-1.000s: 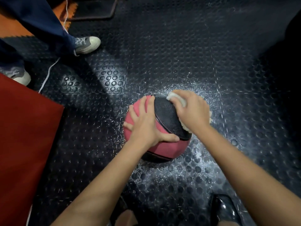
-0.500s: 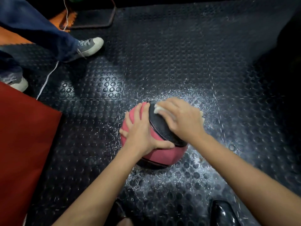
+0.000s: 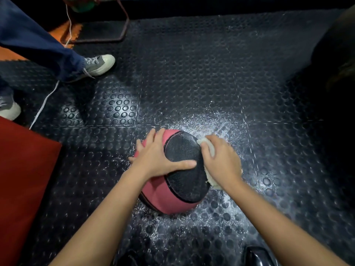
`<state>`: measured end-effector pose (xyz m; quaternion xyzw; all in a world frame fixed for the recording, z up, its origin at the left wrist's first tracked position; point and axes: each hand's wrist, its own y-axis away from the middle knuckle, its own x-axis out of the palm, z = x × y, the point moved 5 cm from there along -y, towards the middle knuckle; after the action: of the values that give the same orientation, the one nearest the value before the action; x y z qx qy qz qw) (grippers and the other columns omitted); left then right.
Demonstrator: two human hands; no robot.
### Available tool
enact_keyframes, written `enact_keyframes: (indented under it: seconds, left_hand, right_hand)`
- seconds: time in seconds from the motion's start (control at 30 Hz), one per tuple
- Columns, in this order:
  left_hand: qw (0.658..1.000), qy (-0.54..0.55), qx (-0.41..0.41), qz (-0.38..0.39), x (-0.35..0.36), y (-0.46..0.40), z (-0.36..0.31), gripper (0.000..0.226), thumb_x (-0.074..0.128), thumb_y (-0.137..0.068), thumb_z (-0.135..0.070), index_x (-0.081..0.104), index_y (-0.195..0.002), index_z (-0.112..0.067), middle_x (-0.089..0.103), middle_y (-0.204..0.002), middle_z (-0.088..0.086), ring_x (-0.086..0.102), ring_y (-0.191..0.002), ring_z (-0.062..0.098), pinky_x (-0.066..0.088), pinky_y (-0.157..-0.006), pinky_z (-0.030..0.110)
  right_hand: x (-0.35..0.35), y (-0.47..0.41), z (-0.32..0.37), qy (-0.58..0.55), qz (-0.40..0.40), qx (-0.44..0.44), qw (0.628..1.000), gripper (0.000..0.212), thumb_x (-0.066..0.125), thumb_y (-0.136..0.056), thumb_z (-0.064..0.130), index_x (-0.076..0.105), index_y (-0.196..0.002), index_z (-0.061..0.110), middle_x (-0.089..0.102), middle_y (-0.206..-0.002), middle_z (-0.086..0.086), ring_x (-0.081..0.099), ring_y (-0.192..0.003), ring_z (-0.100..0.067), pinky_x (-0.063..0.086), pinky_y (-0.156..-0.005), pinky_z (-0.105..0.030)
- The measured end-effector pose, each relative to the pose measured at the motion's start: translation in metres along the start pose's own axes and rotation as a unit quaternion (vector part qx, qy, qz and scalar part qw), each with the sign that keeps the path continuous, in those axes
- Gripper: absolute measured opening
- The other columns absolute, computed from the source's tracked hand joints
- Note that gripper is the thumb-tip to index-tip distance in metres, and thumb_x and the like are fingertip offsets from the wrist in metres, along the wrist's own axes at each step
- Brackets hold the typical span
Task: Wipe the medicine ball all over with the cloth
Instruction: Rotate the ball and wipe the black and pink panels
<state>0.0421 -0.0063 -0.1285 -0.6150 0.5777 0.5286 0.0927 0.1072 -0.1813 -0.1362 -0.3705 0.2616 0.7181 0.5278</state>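
Most of the cloth (image 3: 211,150) is hidden under the right hand (image 3: 221,160), pale folds showing only above the knuckles and below the wrist, so whether its fingers curl round it or merely press it flat is hard to say. That hand bears against the ball's right flank. The left hand (image 3: 156,156) lies spread, palm down, thumb stretched across the black panel. The medicine ball (image 3: 172,181), pink with black textured panels, sits on the wet studded floor (image 3: 211,73).

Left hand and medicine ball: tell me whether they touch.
Touching. The head view shows the left hand spread flat on the medicine ball, thumb across its black panel.
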Motion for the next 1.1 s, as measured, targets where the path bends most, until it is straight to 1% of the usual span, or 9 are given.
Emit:
enact_keyframes:
  seconds: [0.13,0.2,0.3,0.43,0.57,0.7,0.9,1.03,1.1]
  left_hand:
    - [1.0,0.006,0.021,0.017,-0.003,0.001,0.0,0.161,0.051,-0.013,-0.1,0.002,-0.153,-0.039,-0.003,-0.161,-0.015,-0.002,-0.149,0.03,0.013,-0.115,0.065]
    - [0.999,0.019,0.019,0.018,-0.003,0.008,0.002,0.156,0.059,-0.018,-0.093,0.002,-0.153,-0.039,-0.002,-0.16,-0.018,-0.002,-0.148,0.028,0.015,-0.115,0.065]
    - [0.999,0.029,0.022,0.011,-0.001,0.02,0.01,0.152,0.063,-0.022,-0.09,0.004,-0.152,-0.041,-0.001,-0.158,-0.021,-0.002,-0.148,0.026,0.016,-0.114,0.066]
    - [0.999,0.038,0.018,-0.003,0.0,0.026,0.012,0.15,0.061,-0.023,-0.09,0.005,-0.152,-0.04,0.0,-0.158,-0.017,-0.001,-0.148,0.025,0.018,-0.113,0.066]
    - [0.998,0.054,0.01,-0.01,-0.003,0.028,0.01,0.148,0.065,-0.026,-0.084,0.005,-0.153,-0.037,0.001,-0.158,-0.017,0.0,-0.147,0.023,0.019,-0.114,0.064]
    - [0.998,0.057,0.004,-0.016,0.0,0.033,0.009,0.147,0.064,-0.027,-0.085,0.006,-0.153,-0.037,0.001,-0.158,-0.017,0.0,-0.147,0.024,0.018,-0.113,0.066]
    - [0.997,0.07,0.004,-0.042,0.0,0.028,0.02,0.147,0.063,-0.025,-0.091,0.007,-0.152,-0.039,0.004,-0.158,-0.016,0.003,-0.147,0.025,0.02,-0.114,0.063]
    - [0.997,0.065,-0.009,-0.027,0.0,0.033,0.012,0.143,0.065,-0.031,-0.085,0.006,-0.153,-0.038,0.0,-0.159,-0.016,-0.001,-0.148,0.024,0.018,-0.113,0.066]
    - [0.997,0.069,-0.008,-0.032,-0.001,0.027,0.013,0.15,0.067,-0.027,-0.09,0.006,-0.153,-0.037,0.002,-0.16,-0.014,0.0,-0.148,0.026,0.017,-0.114,0.065]
  right_hand:
    - [-0.008,0.007,0.001,-0.097,-0.037,-0.001,0.995,0.024,0.054,-0.093,0.04,0.061,-0.112,0.028,0.061,-0.091,0.017,0.06,-0.081,-0.009,0.033,-0.058,-0.015]
    - [-0.01,0.016,0.023,-0.088,-0.048,-0.074,0.992,0.021,0.056,-0.092,0.04,0.064,-0.107,0.027,0.061,-0.093,0.018,0.056,-0.077,-0.004,0.034,-0.059,-0.011]
    - [-0.003,0.016,0.04,-0.039,-0.03,-0.188,0.981,0.026,0.052,-0.092,0.043,0.066,-0.106,0.028,0.064,-0.099,0.014,0.057,-0.081,-0.005,0.042,-0.057,-0.019]
    - [0.005,-0.019,0.024,-0.076,0.006,-0.032,0.997,0.022,0.054,-0.093,0.043,0.065,-0.11,0.034,0.066,-0.101,0.013,0.061,-0.089,-0.012,0.045,-0.069,-0.028]
    - [0.003,0.007,0.053,-0.031,-0.01,-0.166,0.986,0.024,0.051,-0.093,0.044,0.066,-0.108,0.032,0.064,-0.1,0.013,0.056,-0.084,-0.007,0.043,-0.063,-0.025]
    - [0.007,-0.031,0.033,-0.067,0.048,-0.042,0.996,0.021,0.052,-0.093,0.047,0.065,-0.106,0.036,0.067,-0.09,0.016,0.062,-0.08,-0.008,0.047,-0.062,-0.023]
    - [0.003,0.002,0.062,-0.025,0.03,-0.187,0.982,0.024,0.053,-0.093,0.045,0.066,-0.108,0.032,0.065,-0.1,0.013,0.058,-0.085,-0.009,0.041,-0.063,-0.024]
    - [0.008,-0.04,0.044,-0.025,0.073,-0.03,0.997,0.022,0.054,-0.092,0.045,0.065,-0.107,0.035,0.068,-0.095,0.012,0.061,-0.082,-0.012,0.039,-0.061,-0.025]
    - [0.007,-0.029,0.061,0.01,0.049,-0.085,0.995,0.022,0.053,-0.092,0.044,0.065,-0.107,0.034,0.066,-0.094,0.011,0.06,-0.082,-0.014,0.041,-0.062,-0.027]
